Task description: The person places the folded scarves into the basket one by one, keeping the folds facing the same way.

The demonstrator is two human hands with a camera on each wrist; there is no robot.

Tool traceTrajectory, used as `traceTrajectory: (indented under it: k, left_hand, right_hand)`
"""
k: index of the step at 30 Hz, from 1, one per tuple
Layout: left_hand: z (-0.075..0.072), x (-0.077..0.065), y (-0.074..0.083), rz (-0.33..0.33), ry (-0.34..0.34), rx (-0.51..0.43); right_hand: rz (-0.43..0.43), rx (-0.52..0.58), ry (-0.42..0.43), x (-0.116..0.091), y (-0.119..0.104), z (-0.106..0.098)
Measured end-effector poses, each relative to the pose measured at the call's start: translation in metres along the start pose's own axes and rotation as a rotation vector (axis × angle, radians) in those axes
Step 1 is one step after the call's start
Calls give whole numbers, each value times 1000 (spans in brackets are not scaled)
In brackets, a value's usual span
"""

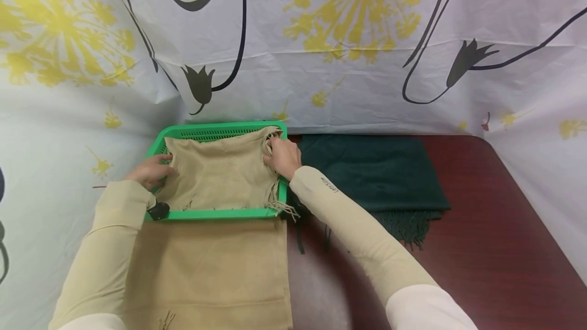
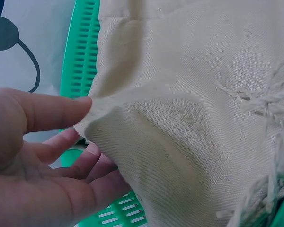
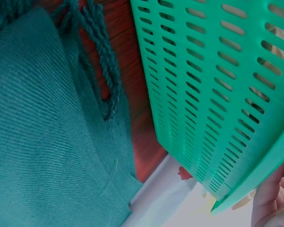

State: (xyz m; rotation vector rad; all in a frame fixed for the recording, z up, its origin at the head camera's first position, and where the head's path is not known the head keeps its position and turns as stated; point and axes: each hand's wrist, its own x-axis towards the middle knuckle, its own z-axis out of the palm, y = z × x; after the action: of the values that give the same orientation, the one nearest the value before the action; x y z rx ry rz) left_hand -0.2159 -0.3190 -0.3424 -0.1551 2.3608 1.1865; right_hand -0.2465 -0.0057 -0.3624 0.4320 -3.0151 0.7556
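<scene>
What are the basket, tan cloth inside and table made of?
Green basket: likely plastic, smooth, slight sheen; moulded slots.
Tan cloth: woven fabric, matte; fine diagonal ribbing, twisted fringe; fibre unclear.
Table: wood or laminate, low sheen; grain-like streaks.

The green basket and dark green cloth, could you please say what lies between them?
A strip of table and some twisted green fringe, in the right wrist view.

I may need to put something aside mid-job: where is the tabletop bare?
Bare tabletop shows right of the dark green cloth, up to the patterned fabric. Another patch lies right of the front tan cloth, but the right sleeve crosses above it. Crowded: the green basket, with beige cloth, left hand and right hand.
</scene>
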Motion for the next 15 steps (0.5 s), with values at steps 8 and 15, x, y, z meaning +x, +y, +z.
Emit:
traceTrajectory:
  k: [8,15]
  left_hand:
    - [2,-2,4,2,22,-29]
    - [3,0,5,-20,13,-38]
  right_hand:
    - [-22,0,-27,1,0,-1]
    - [-38,-34,-44,1,-1,0]
